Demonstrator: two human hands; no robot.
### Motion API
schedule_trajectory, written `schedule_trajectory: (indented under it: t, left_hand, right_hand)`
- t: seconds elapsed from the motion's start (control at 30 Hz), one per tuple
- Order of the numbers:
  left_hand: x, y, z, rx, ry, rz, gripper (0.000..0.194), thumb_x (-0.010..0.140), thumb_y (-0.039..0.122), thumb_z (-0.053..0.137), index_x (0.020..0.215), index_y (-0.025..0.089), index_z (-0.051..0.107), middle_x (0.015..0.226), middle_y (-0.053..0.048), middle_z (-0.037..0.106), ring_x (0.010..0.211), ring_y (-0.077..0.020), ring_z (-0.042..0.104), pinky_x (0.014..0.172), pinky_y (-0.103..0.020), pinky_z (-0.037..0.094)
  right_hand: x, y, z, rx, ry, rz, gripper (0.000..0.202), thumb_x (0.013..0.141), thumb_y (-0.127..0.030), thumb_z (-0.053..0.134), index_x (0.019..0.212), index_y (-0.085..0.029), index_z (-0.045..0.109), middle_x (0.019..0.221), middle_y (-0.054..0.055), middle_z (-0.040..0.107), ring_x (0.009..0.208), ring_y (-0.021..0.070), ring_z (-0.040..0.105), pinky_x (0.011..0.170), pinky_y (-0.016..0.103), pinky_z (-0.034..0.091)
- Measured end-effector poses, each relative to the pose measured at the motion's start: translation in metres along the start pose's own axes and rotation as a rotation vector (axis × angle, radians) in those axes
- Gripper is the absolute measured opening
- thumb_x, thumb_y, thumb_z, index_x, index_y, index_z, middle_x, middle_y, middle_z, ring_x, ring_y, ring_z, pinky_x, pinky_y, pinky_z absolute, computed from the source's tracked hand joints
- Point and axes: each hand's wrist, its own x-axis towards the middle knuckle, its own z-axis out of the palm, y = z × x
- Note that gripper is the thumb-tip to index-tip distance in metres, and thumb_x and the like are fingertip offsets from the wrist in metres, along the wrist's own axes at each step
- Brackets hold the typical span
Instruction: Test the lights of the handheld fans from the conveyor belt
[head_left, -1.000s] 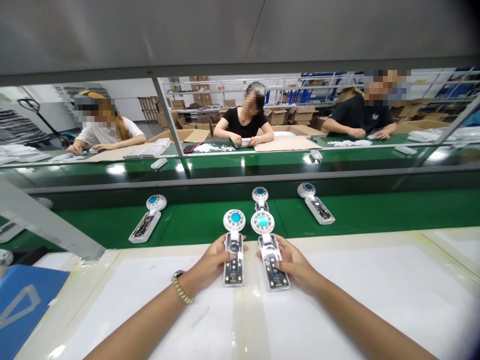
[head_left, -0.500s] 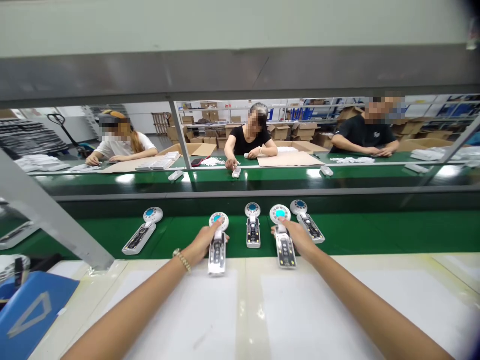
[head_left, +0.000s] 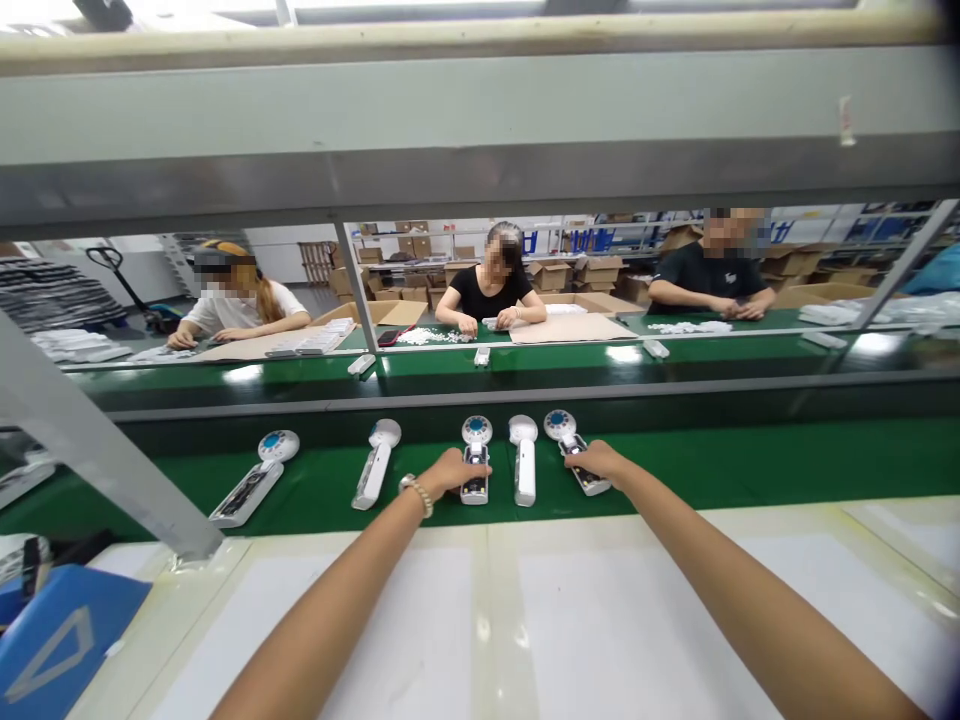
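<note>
Several white round-headed devices lie on the green belt. My left hand (head_left: pixel 452 472) is closed on the middle device (head_left: pixel 476 487), whose blue-centred head and circuit side face up. My right hand (head_left: pixel 598 461) grips another open-sided device (head_left: pixel 561 424) to the right, by its handle. Between them a device (head_left: pixel 525 470) lies with its plain white back up, and a similar one (head_left: pixel 376 464) lies left of my left hand. Farther left is a device (head_left: pixel 247 492) with its inside showing.
A grey metal post (head_left: pixel 112 440) slants down at the left beside a blue box (head_left: pixel 67 640). The white worktop (head_left: pixel 600 610) lies in front. A metal beam (head_left: pixel 480 180) crosses above. Three people sit across the line, with small parts and cartons around them.
The two devices I held now lie back-up on the belt, released. My left hand has moved right and my right hand slightly right, each onto another device. The view has tilted up.
</note>
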Motion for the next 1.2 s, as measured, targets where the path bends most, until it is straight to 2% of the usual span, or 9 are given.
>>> schedule_trajectory:
  t: [0.1,0.17,0.23,0.33,0.43,0.53,0.67,0.8,1.2]
  left_hand:
    - [-0.003,0.004,0.017,-0.106,-0.069,-0.026,0.027,0.050,0.024,0.074,0.055,0.016,0.048,0.048,0.001,0.052,0.048,-0.0147,0.053,0.043,-0.024,0.039]
    - [-0.014,0.005,0.018,-0.210,-0.124,-0.017,0.023,0.058,0.026,0.069,0.058,0.016,0.048,0.050,0.001,0.052,0.048,-0.0137,0.053,0.044,-0.023,0.040]
    - [-0.032,0.003,0.016,-0.318,-0.171,0.012,0.021,0.062,0.026,0.066,0.068,0.016,0.049,0.057,0.001,0.056,0.053,-0.0140,0.056,0.048,-0.024,0.044]
    - [-0.066,-0.008,0.022,-0.439,-0.206,0.070,0.038,0.058,0.021,0.070,0.087,0.018,0.046,0.079,-0.001,0.061,0.065,-0.0143,0.061,0.060,-0.027,0.049]
    - [-0.091,-0.023,0.034,-0.587,-0.222,0.112,0.048,0.061,0.022,0.072,0.098,0.021,0.042,0.091,-0.002,0.060,0.066,-0.0132,0.061,0.066,-0.029,0.050]
    - [-0.100,-0.033,0.041,-0.718,-0.255,0.095,0.041,0.071,0.024,0.065,0.103,0.021,0.040,0.101,-0.006,0.058,0.069,-0.0153,0.063,0.068,-0.033,0.050]
    - [-0.099,-0.037,0.040,-0.806,-0.368,0.129,0.044,0.066,0.007,0.061,0.103,0.020,0.041,0.111,-0.010,0.056,0.088,-0.0228,0.063,0.081,-0.042,0.047]
    - [-0.097,-0.040,0.038,-0.786,-0.409,0.182,0.045,0.065,0.005,0.060,0.104,0.018,0.043,0.113,-0.011,0.056,0.096,-0.0251,0.060,0.087,-0.045,0.044]
    - [-0.097,-0.039,0.038,-0.774,-0.433,0.172,0.047,0.061,0.009,0.065,0.103,0.018,0.046,0.112,-0.012,0.057,0.095,-0.0264,0.060,0.086,-0.044,0.044]
  right_hand:
    - [-0.025,-0.001,0.019,0.175,-0.131,-0.037,0.010,0.081,-0.020,0.059,0.075,-0.012,0.057,0.065,0.000,0.062,0.056,0.0115,0.060,0.054,0.026,0.052]
    - [-0.048,0.003,0.030,0.311,-0.182,-0.088,0.008,0.077,-0.017,0.061,0.079,-0.012,0.055,0.064,0.003,0.063,0.060,0.0143,0.063,0.058,0.027,0.054]
    - [-0.072,0.014,0.042,0.430,-0.193,-0.138,0.021,0.075,-0.020,0.064,0.091,-0.016,0.052,0.071,0.003,0.065,0.068,0.0167,0.065,0.062,0.028,0.055]
    - [-0.101,0.034,0.059,0.621,-0.252,-0.176,0.041,0.073,-0.028,0.066,0.107,-0.024,0.045,0.091,0.004,0.067,0.075,0.0190,0.066,0.065,0.031,0.055]
    - [-0.117,0.048,0.069,0.854,-0.383,-0.131,0.049,0.069,-0.029,0.069,0.110,-0.025,0.044,0.101,0.005,0.066,0.081,0.0217,0.066,0.069,0.032,0.054]
    - [-0.120,0.052,0.069,0.950,-0.492,-0.134,0.051,0.067,-0.023,0.070,0.112,-0.022,0.045,0.102,0.007,0.066,0.093,0.0249,0.063,0.078,0.035,0.050]
    - [-0.117,0.053,0.066,0.953,-0.562,-0.228,0.055,0.064,-0.015,0.068,0.114,-0.022,0.046,0.103,0.007,0.066,0.093,0.0249,0.062,0.082,0.038,0.046]
    - [-0.116,0.058,0.067,0.916,-0.586,-0.273,0.059,0.063,-0.016,0.070,0.116,-0.022,0.045,0.099,0.007,0.067,0.091,0.0246,0.062,0.084,0.039,0.044]
    - [-0.116,0.060,0.070,0.864,-0.515,-0.260,0.066,0.063,-0.025,0.074,0.119,-0.023,0.041,0.099,0.007,0.066,0.094,0.0279,0.061,0.086,0.045,0.043]
